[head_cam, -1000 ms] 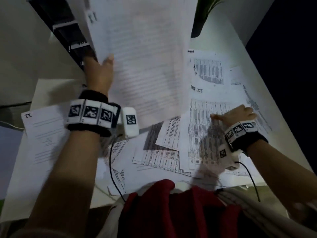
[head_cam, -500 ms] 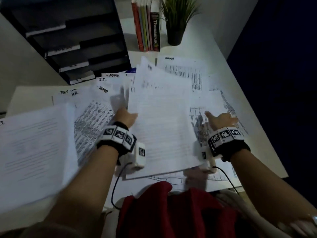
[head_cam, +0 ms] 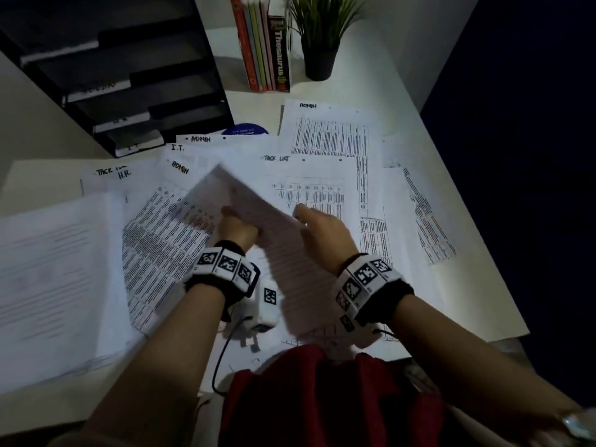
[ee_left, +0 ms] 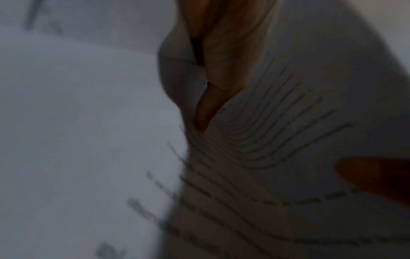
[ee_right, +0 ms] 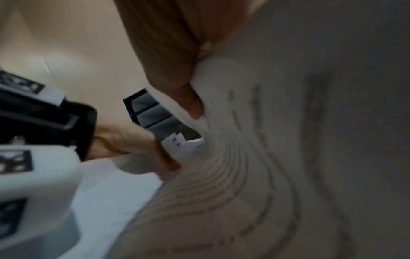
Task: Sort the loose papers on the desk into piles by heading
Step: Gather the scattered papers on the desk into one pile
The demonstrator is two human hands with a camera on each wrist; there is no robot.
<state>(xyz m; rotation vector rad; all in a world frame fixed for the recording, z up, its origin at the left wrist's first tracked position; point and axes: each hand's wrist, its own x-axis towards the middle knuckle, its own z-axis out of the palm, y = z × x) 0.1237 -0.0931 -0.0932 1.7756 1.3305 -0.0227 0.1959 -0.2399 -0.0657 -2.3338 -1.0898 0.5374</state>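
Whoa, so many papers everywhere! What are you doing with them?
A person is sorting papers on a white desk. Both the left hand and the right hand grip one printed sheet, lifted and curled above the rest. Loose pages with handwritten headings like ADMIN, I.T. and H.R. lie spread out and overlapping, so most are not yet in piles. A thicker stack sits at the left.

Matt white paper sheets (head_cam: pixel 309 175) — smooth white desk (head_cam: pixel 458 285), black plastic trays (head_cam: pixel 129 75).
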